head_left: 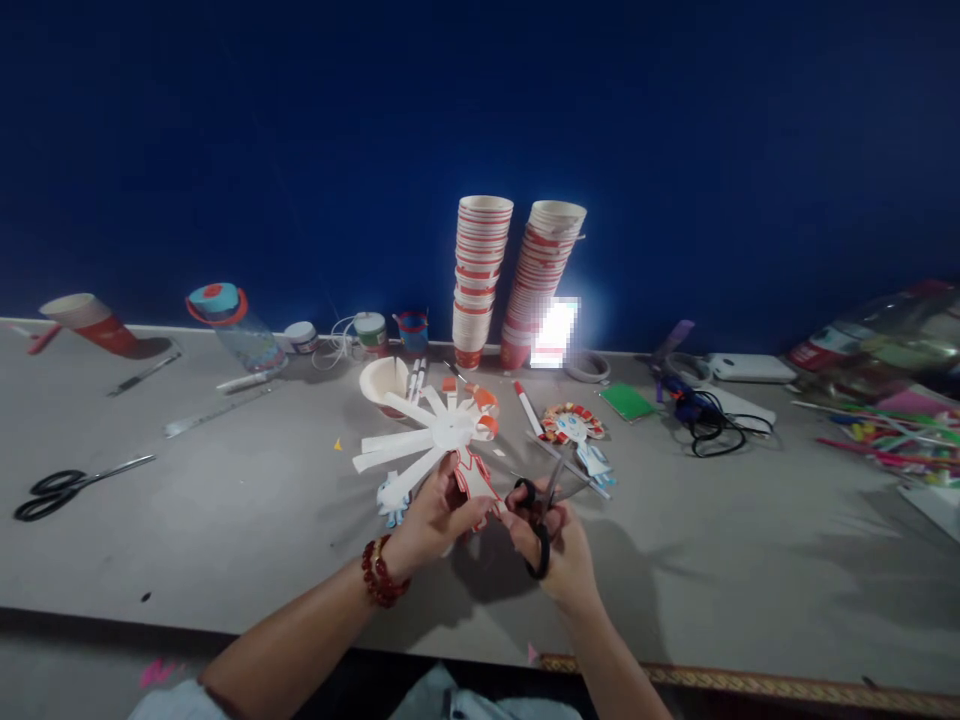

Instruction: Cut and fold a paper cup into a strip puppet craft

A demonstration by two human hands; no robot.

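My left hand [429, 522] pinches a paper-cup doll [451, 430] by its white, red-outlined body. White strips fan out from the doll's round centre, and those on its right side are curled and orange-red. Black-handled scissors [553, 485] hang on the fingers of my right hand [568, 560], blades pointing up and apart. The thumb and fingertip of that hand also meet the lower edge of the doll's body. Beyond my right hand lies another paper doll [574, 425] with a curled red-gold rim and a blue-white body. A small blue-white paper figure [391, 498] is partly hidden beside my left hand.
Two tall stacks of paper cups [480, 275] stand against the blue wall. A cut cup [381, 385], a red marker [527, 408] and a green pad [628, 402] are near. Left are more scissors [64, 490] and a bottle [240, 325]; right, cables [705, 420].
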